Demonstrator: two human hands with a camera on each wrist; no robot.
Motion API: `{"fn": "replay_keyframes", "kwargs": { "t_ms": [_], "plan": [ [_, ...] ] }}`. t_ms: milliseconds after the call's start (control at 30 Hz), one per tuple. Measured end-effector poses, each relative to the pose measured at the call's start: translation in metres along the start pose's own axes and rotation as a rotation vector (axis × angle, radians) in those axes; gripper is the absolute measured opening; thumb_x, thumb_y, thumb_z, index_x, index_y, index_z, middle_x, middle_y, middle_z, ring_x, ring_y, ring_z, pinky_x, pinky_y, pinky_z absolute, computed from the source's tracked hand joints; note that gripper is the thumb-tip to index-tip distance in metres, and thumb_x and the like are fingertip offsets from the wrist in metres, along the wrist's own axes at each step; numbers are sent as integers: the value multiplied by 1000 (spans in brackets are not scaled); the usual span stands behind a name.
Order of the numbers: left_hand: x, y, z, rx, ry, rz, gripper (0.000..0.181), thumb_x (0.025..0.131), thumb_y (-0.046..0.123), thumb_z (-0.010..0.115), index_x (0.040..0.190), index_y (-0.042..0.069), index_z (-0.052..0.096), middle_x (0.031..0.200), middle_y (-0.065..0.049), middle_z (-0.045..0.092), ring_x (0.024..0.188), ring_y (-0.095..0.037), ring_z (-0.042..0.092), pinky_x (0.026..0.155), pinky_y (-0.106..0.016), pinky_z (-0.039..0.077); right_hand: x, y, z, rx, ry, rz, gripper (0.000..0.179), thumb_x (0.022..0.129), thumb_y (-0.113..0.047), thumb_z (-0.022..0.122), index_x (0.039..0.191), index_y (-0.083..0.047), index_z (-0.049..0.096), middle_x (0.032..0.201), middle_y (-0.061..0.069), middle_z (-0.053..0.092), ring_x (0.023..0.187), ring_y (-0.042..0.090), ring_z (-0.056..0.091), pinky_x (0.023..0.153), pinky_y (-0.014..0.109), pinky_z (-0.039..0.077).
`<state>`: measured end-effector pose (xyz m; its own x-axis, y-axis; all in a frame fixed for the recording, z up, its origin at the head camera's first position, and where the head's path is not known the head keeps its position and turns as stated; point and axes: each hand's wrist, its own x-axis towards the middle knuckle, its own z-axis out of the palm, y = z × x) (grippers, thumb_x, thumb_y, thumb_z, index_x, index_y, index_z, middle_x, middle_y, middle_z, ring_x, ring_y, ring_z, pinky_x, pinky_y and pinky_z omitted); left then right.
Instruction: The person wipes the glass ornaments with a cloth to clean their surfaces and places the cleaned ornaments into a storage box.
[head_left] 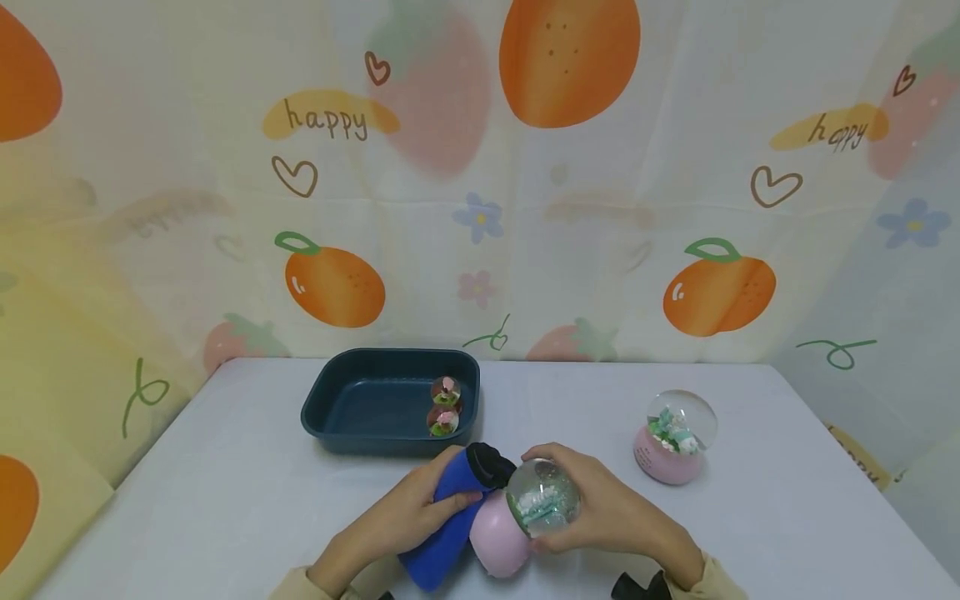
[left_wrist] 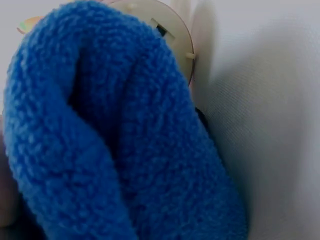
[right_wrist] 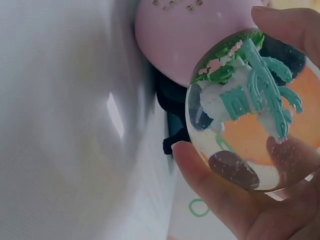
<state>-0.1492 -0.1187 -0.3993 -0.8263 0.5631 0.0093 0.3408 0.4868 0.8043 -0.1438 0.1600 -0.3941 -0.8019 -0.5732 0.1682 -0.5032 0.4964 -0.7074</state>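
My right hand (head_left: 600, 504) grips the clear ball of a snow globe (head_left: 543, 498), fingers and thumb spread round the glass. The globe is tipped over, its rounded pink base pointing left; green and white figures show inside the ball in the right wrist view. My left hand (head_left: 408, 510) holds a fuzzy blue cloth (head_left: 444, 521) beside the base, thumb across its front. A black piece (head_left: 489, 465) sits at the cloth's upper end, close to the glass. In the left wrist view the blue cloth (left_wrist: 125, 120) overlaps the globe's pale underside (left_wrist: 175, 30), which has a small dark slot.
A second snow globe (head_left: 667, 446) with a pink base stands to the right on the white table (head_left: 225, 500). Behind my left hand is a dark blue tray (head_left: 360, 408) with two small globe-like ornaments (head_left: 444, 408) at its right end. A fruit-printed cloth (head_left: 562, 275) hangs behind.
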Motion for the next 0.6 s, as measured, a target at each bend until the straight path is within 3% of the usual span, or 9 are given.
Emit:
{"fn": "replay_keyframes", "kwargs": {
  "t_ms": [167,233,433,500,600],
  "plan": [
    [-2,5,-2,-77,9,-56,48,102,41,52,144,21,42,128,-8,62,109,-23,61,83,-45,53,1,2,-1,33,-7,-8,77,66,-33,91,133,-24,54,122,-15,63,109,5,59,94,29,49],
    [-3,9,-1,-114,4,-51,47,102,41,51,144,22,42,128,-9,61,110,-24,61,84,-45,53,1,2,-1,29,-6,-4,77,66,-33,90,133,-21,55,121,-15,64,108,6,60,93,29,50],
    [-6,19,12,-9,-65,-42,64,94,56,59,147,29,36,133,3,56,114,-18,57,87,-40,50,1,-1,-1,-23,-3,24,78,66,-31,89,134,-25,52,122,-16,63,108,6,59,92,28,49],
    [-6,20,14,21,-63,-56,70,90,59,62,148,30,35,133,5,56,113,-17,56,86,-41,50,1,-3,-1,-37,-9,39,80,67,-32,88,137,-23,50,124,-14,62,109,7,59,93,28,49],
    [-5,17,15,-1,-46,-59,66,90,56,64,145,29,40,129,5,59,111,-17,58,84,-39,50,0,-4,-2,-40,-21,65,84,67,-32,88,139,-16,47,125,-9,62,107,9,58,90,28,49]
  ]
}}
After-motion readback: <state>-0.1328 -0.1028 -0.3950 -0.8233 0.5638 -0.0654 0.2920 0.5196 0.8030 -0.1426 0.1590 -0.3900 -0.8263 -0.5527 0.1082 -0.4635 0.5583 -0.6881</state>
